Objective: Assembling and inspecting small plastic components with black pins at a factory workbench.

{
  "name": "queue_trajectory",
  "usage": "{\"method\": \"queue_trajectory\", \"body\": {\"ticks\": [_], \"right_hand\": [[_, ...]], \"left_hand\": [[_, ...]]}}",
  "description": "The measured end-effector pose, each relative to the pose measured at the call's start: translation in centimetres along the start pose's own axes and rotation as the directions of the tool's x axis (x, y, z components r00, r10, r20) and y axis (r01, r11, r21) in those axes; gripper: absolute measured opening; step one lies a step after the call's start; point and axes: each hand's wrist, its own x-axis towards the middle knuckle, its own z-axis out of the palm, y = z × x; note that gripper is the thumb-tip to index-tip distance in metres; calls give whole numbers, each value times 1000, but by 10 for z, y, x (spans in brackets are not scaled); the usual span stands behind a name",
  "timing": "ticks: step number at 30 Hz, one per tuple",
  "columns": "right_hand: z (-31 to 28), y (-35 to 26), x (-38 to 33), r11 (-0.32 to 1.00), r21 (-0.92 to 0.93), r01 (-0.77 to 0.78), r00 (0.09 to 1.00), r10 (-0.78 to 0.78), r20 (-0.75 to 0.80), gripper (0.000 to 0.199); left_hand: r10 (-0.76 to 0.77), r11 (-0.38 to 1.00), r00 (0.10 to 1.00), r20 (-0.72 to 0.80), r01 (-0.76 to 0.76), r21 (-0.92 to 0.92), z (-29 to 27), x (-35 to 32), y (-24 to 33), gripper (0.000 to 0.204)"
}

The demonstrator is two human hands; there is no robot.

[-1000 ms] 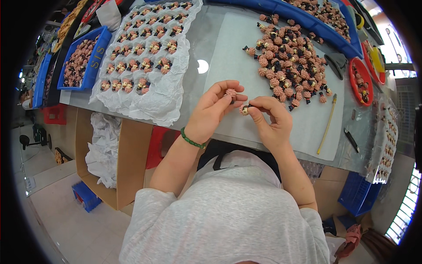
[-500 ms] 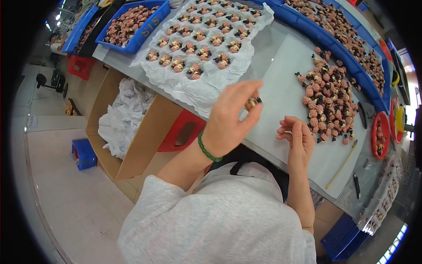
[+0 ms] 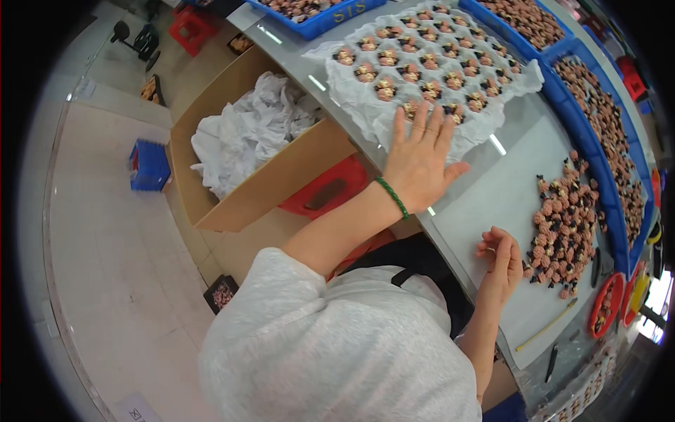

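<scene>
My left hand (image 3: 424,158), with a green beaded bracelet (image 3: 391,197) at its wrist, lies stretched out over the near edge of a tray (image 3: 524,97) covered in white tissue paper. Its fingertips reach the nearest row of small pink-and-black figurines, beside one figurine (image 3: 454,112); what lies under the fingers is hidden. Rows of such figurines sit in the tray's hollows. My right hand (image 3: 502,266) hovers with loosely bent fingers, apart from each other, and nothing visible in them. To its right a heap of loose figurines (image 3: 562,225) lies on a white sheet (image 3: 467,221).
Blue bins (image 3: 610,158) full of figurines line the far right, and another blue bin (image 3: 320,24) stands at the back. A cardboard box (image 3: 281,179) with crumpled paper (image 3: 246,130) is at left, near a red stool (image 3: 327,190). A yellow stick (image 3: 545,325), black-handled tool (image 3: 552,362) and red basket (image 3: 607,306) lie right.
My left hand, which held a figurine in its fingertips, has moved to the tray and flattened out, the figurine no longer visible in it. My right hand stays near the heap. The view has turned left.
</scene>
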Motion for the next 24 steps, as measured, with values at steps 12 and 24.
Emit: {"method": "queue_trajectory", "body": {"ticks": [12, 24], "right_hand": [[22, 6, 2, 958, -270, 96, 993, -76, 85, 28], [27, 5, 1, 957, -282, 61, 998, -50, 49, 27]], "left_hand": [[-486, 802, 667, -564, 597, 15, -49, -58, -256, 23], [-778, 621, 594, 203, 680, 390, -31, -87, -359, 38]]}}
